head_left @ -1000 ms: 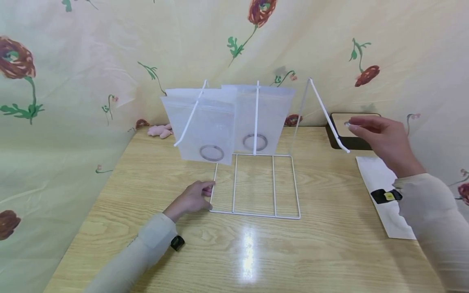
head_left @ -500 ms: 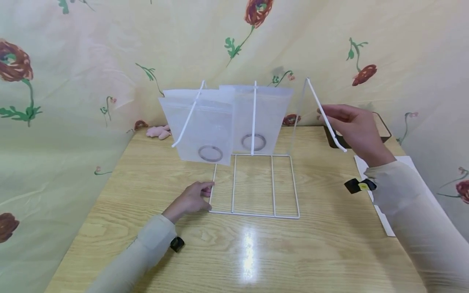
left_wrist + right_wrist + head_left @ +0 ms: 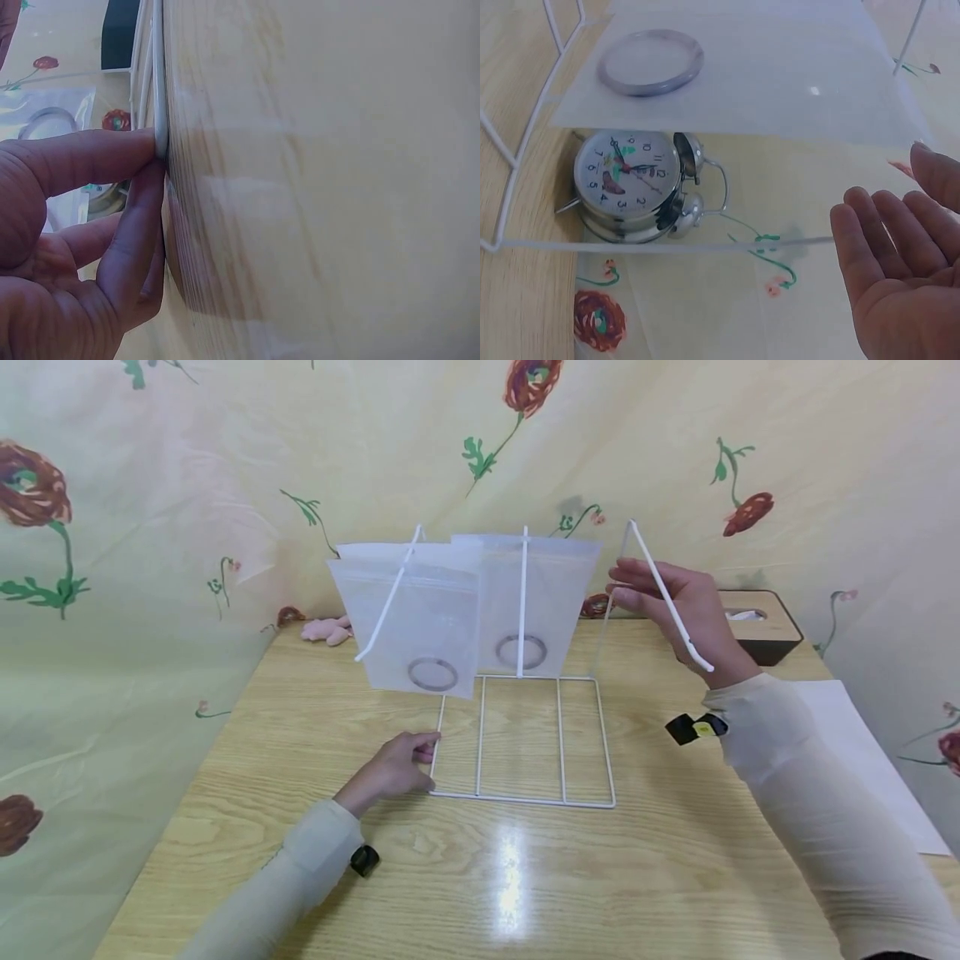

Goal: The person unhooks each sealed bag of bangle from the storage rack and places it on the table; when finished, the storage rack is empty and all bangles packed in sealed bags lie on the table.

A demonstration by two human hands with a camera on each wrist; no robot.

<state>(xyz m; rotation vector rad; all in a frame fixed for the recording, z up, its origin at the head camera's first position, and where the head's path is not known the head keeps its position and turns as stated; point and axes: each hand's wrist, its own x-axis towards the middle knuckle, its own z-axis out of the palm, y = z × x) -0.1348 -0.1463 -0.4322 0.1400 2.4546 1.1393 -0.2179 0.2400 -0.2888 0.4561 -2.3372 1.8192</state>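
A white wire rack [image 3: 523,800] stands on the wooden table, with slanted arms over its flat base. My left hand [image 3: 390,767] holds the base at its near left corner, fingers and thumb at the wire in the left wrist view. Frosted zip bags [image 3: 420,610] hang from the left and middle arms, each front one showing a bangle [image 3: 432,673] at its bottom. My right hand [image 3: 678,602] is raised behind the right arm of the rack. Its fingers [image 3: 855,240] are nearly straight and the thumb stands apart, with nothing seen between them.
A silver twin-bell alarm clock [image 3: 626,176] appears beyond the rack in the right wrist view. At the back right sits a tissue box [image 3: 761,627], with white paper [image 3: 862,752] in front. A pink soft toy [image 3: 326,630] lies back left. Flowered cloth [image 3: 375,443] hangs behind.
My right hand has moved left from the tissue box to behind the rack's right arm, uncovering the box. My left hand has stayed at the base corner, and the bags hang as before.
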